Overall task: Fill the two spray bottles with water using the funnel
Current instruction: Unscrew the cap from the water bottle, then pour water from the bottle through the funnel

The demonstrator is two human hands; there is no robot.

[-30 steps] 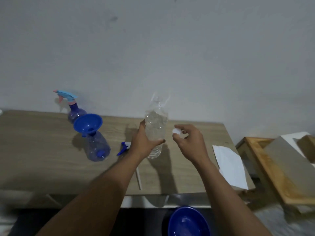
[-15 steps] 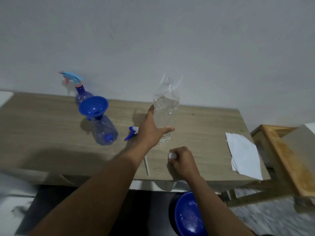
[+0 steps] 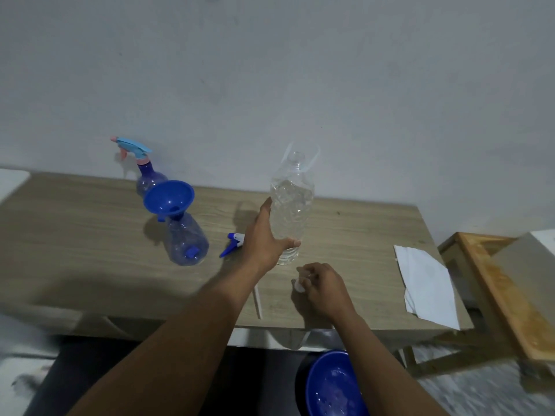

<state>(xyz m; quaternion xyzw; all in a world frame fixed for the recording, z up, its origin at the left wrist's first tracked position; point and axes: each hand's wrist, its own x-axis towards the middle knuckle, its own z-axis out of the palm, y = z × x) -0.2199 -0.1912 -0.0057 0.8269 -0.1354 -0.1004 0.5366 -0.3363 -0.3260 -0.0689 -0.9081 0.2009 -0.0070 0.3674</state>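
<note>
Head view: toward the table's [image 3: 75, 235] back edge, the left hand [image 3: 264, 238] wrapped its fingers round the uncapped water bottle [image 3: 290, 205]; nearer the front edge, the right hand [image 3: 322, 283] pinched a white cap [image 3: 298, 286]; left of them, the funnel [image 3: 168, 197] sat in one spray bottle [image 3: 187, 241], the capped second spray bottle [image 3: 147, 172] behind

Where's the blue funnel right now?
In the head view, the blue funnel sits in the neck of the uncapped spray bottle on the left part of the table, just in front of the capped spray bottle by the wall.
</note>
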